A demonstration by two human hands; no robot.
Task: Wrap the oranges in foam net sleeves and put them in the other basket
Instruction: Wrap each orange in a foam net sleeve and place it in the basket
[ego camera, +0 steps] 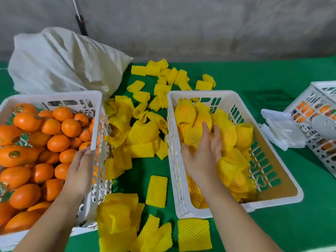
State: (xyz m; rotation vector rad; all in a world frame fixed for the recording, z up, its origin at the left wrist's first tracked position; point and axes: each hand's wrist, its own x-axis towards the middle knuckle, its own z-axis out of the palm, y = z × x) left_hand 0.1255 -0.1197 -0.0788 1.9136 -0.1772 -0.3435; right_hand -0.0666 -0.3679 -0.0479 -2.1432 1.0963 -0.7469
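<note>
A green cloth-covered table (291, 224) runs under my arms to a grey concrete wall (200, 24). Nearest me, flat yellow foam net sleeves (194, 234) lie loose between the baskets. My right hand (203, 157) is spread, fingers (217, 140) splayed and gripping nothing, resting on the sleeved oranges (227, 133) inside the white slotted plastic receiving basket (283, 193). My left hand (80, 170) sits open at the rim of the white plastic basket of bare oranges (97, 106), thumb near one orange (68, 155), not touching. I judge the next pick best made from the near corner, taking one orange cleanly. Beyond lies a white cloth sack (63, 60).
</note>
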